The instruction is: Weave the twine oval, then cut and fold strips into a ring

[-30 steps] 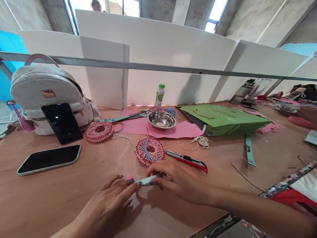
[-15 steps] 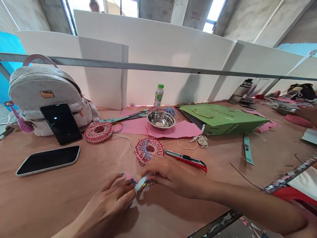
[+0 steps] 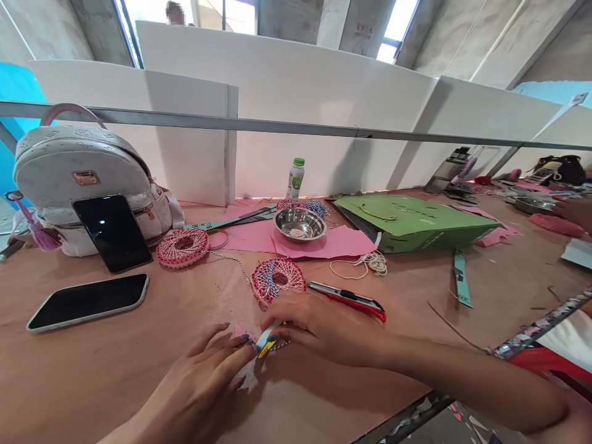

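Pale paper strip [image 3: 265, 341] pinched between left hand [image 3: 197, 368] and right hand [image 3: 319, 327], fingertips nearly meeting.

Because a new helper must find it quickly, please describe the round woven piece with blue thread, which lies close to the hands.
Find the steel bowl on the pink paper on the brown-papered table. In front of it, just behind the right hand, lies a round woven disc. Unlike the other disc, which is only pink and white, this one has blue-and-white twine across its middle.
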`<state>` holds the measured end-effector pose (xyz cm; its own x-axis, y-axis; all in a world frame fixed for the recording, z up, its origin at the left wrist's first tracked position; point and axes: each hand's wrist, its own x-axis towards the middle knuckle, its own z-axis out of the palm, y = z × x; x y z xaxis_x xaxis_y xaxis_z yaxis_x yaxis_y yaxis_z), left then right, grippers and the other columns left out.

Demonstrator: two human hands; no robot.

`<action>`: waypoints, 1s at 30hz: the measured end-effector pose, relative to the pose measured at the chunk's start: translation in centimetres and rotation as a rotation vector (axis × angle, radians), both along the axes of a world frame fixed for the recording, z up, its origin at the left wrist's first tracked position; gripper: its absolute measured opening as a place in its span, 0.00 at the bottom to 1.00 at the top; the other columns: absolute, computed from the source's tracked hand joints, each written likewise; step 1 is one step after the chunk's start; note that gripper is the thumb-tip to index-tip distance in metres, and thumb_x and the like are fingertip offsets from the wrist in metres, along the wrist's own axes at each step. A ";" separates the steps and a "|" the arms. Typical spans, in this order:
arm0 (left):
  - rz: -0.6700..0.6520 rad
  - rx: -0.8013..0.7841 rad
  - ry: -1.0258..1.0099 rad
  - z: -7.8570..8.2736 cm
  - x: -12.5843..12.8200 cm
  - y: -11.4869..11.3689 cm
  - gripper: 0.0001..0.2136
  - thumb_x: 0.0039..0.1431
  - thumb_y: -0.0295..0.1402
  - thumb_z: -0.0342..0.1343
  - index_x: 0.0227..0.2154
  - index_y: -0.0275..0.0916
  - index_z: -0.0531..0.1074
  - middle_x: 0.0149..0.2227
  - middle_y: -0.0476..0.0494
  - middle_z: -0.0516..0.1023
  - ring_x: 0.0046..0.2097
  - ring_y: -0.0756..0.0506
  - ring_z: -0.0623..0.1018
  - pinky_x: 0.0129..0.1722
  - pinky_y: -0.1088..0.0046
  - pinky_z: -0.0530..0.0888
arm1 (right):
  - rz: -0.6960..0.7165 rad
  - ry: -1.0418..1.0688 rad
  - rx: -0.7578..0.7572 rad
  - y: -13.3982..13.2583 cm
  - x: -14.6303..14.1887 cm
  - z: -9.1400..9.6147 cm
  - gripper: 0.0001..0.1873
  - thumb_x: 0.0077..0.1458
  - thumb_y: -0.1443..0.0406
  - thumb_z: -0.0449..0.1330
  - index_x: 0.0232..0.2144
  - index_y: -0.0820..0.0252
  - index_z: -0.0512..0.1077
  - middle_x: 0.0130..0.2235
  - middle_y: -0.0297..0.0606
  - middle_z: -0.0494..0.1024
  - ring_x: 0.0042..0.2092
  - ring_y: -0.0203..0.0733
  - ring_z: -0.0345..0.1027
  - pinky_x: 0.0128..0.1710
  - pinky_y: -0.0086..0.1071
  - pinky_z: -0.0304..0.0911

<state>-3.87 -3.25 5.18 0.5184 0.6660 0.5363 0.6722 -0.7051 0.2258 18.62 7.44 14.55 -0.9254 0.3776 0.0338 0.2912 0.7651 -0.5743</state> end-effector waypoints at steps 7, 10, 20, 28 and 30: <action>-0.001 0.020 0.057 1.0 0.0 0.2 0.20 0.59 0.21 0.47 0.54 0.39 0.65 0.47 0.41 0.82 0.53 0.45 0.80 0.65 0.61 0.66 | 0.039 0.021 0.039 -0.1 -0.3 -0.3 0.07 0.67 0.66 0.57 0.43 0.61 0.75 0.41 0.37 0.79 0.43 0.39 0.69 0.45 0.32 0.59; 0.001 0.007 0.045 1.0 0.1 0.1 0.20 0.59 0.20 0.47 0.54 0.40 0.64 0.47 0.41 0.82 0.53 0.45 0.80 0.65 0.61 0.67 | 0.002 -0.005 -0.008 0.0 -0.1 0.1 0.08 0.68 0.66 0.56 0.43 0.61 0.74 0.42 0.38 0.78 0.44 0.39 0.69 0.46 0.33 0.60; 0.126 -0.004 -0.105 -1.6 -0.4 -0.8 0.20 0.62 0.27 0.51 0.57 0.38 0.64 0.51 0.37 0.80 0.55 0.40 0.78 0.57 0.60 0.76 | -0.100 0.212 -0.095 0.4 2.3 -0.2 0.11 0.70 0.63 0.52 0.42 0.59 0.73 0.43 0.37 0.76 0.43 0.37 0.67 0.44 0.31 0.60; 0.260 -0.308 -0.348 -0.3 0.2 -0.3 0.17 0.69 0.30 0.47 0.59 0.45 0.63 0.45 0.42 0.83 0.45 0.43 0.83 0.41 0.69 0.80 | -0.134 0.197 -0.107 -0.6 4.3 0.2 0.14 0.70 0.59 0.52 0.41 0.59 0.74 0.40 0.37 0.77 0.40 0.37 0.67 0.40 0.30 0.60; 0.302 -0.299 -0.371 0.4 0.6 -0.1 0.14 0.69 0.32 0.48 0.55 0.45 0.67 0.42 0.44 0.83 0.39 0.44 0.84 0.36 0.71 0.80 | -0.155 0.194 -0.124 -0.7 4.6 0.1 0.14 0.70 0.58 0.52 0.41 0.59 0.74 0.40 0.37 0.78 0.40 0.37 0.67 0.40 0.30 0.59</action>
